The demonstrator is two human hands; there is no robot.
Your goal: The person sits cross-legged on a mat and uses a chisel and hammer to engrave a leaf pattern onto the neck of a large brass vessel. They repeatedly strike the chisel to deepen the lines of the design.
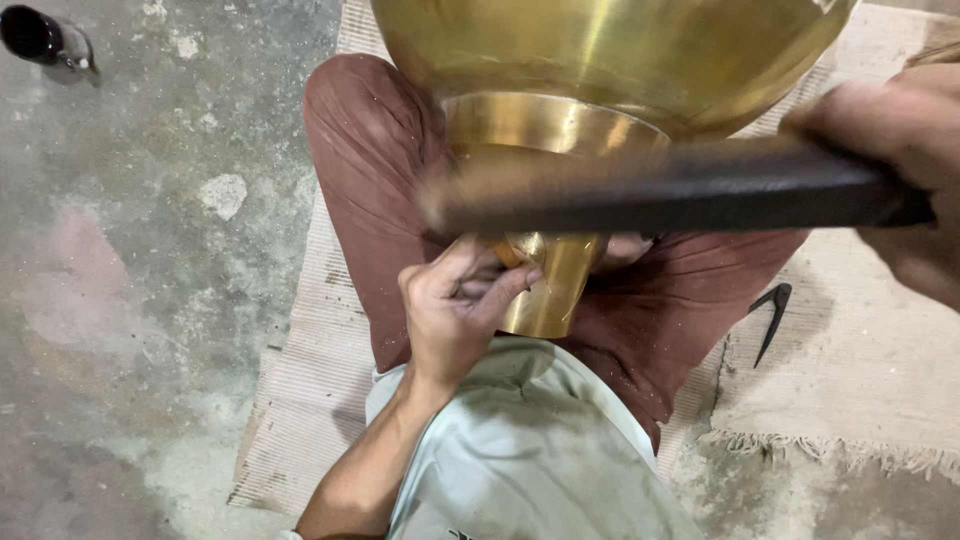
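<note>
Seated cross-legged on a pale woven mat over grey concrete floor. Large round golden brass vessel with a tapering foot resting across the lap, foot pointing back toward the body. Left hand clenched around the narrow brass foot, thumb pressed against it, steadying. Right hand gripping a long dark flat metal file, blurred, laid across the collar just above the left hand. Likely mid-stroke, filing or dressing the collar. Next probably calls for a firm hold below and level, even passes. Small black pointed tool lying on the mat, below the right hand.
</note>
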